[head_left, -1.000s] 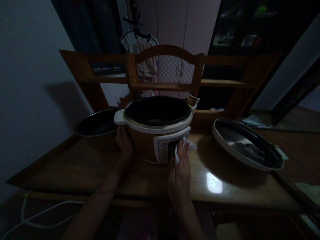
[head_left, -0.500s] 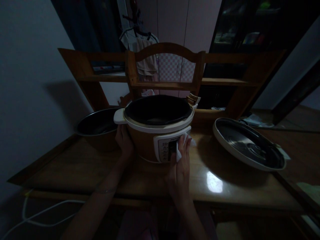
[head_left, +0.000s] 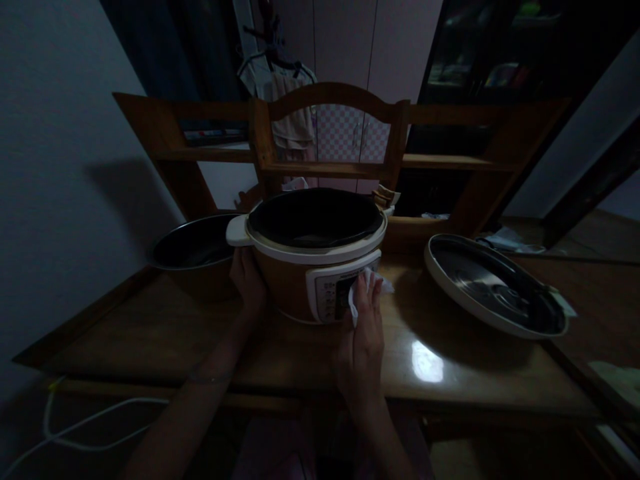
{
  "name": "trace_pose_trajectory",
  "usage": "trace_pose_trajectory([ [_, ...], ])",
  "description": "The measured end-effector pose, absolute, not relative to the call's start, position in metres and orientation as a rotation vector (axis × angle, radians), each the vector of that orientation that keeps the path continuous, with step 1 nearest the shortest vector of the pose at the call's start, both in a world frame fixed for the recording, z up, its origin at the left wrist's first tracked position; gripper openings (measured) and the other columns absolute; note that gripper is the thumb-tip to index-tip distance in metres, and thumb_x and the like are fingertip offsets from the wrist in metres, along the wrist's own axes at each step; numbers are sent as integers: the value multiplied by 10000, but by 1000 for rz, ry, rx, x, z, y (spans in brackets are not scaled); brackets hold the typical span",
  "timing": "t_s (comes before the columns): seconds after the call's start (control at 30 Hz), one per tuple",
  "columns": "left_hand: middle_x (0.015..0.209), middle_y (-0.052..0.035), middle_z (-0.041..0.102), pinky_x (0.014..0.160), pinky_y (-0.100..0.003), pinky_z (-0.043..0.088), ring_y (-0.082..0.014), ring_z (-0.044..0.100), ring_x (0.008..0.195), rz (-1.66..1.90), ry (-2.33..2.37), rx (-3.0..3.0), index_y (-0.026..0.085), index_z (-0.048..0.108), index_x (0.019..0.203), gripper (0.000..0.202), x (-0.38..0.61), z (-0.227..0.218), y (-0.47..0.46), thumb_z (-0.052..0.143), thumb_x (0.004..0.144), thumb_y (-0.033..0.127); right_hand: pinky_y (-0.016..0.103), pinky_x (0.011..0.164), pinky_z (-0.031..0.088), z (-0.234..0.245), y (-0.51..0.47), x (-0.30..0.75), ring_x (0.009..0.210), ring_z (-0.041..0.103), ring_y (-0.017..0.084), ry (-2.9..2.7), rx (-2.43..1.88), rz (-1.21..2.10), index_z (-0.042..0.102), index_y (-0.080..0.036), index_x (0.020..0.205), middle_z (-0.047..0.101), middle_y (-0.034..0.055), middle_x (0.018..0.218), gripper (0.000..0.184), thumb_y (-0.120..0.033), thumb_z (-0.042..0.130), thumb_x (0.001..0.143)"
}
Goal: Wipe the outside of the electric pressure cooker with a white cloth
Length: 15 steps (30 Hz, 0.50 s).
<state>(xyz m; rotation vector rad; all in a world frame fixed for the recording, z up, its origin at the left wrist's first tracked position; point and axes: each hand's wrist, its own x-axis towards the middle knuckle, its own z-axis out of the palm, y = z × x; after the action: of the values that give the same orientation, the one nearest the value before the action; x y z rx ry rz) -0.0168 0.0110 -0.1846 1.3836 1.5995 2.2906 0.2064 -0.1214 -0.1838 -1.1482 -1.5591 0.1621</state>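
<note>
A lidless electric cooker (head_left: 290, 287) with a pale rim and a dark inside stands on the wooden desk. My left hand (head_left: 249, 283) is at its left side under the pale side handle (head_left: 237, 231), fingers closed against handle and body, partly hidden by them. With my right hand (head_left: 365, 333) I press a white tissue (head_left: 369, 279) onto the right part of the control panel (head_left: 327, 299). The tissue is pinched under my fingers and covers some of the panel. The cooker's round lid (head_left: 480, 280) lies upside down to the right.
A dark inner pot (head_left: 195, 250) stands left of the cooker, close to the wall. Wooden shelving (head_left: 330, 170) rises behind the desk (head_left: 345, 367). A white cable (head_left: 100, 420) hangs at lower left. Small items (head_left: 385, 197) sit behind the cooker.
My right hand and the tissue have shifted slightly over the panel, with the fingertips a little lower. My left hand stays at the handle. The whole view has moved very slightly.
</note>
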Motion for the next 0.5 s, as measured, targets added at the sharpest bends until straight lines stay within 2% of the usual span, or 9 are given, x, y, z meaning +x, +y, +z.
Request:
trace_pose_trajectory([
  [0.2, 1118, -92, 721, 927, -352, 482, -218, 643, 1035, 2281, 1595, 1388, 175, 698, 1090, 420, -17, -185, 10, 391, 1037, 458, 599, 1263, 250, -183, -123, 208, 1595, 116, 267, -1531, -1139, 187, 222, -281, 1629, 229, 21, 1708, 597, -178, 305, 1048],
  [0.5, 1037, -78, 714, 890, -349, 483, -202, 631, 936, 2288, 1612, 1372, 165, 693, 1066, 402, -19, -187, 12, 402, 1035, 439, 606, 1250, 285, -183, -124, 209, 1591, 156, 272, -1558, -1159, 36, 248, -261, 1625, 285, 28, 1691, 608, -145, 293, 1029],
])
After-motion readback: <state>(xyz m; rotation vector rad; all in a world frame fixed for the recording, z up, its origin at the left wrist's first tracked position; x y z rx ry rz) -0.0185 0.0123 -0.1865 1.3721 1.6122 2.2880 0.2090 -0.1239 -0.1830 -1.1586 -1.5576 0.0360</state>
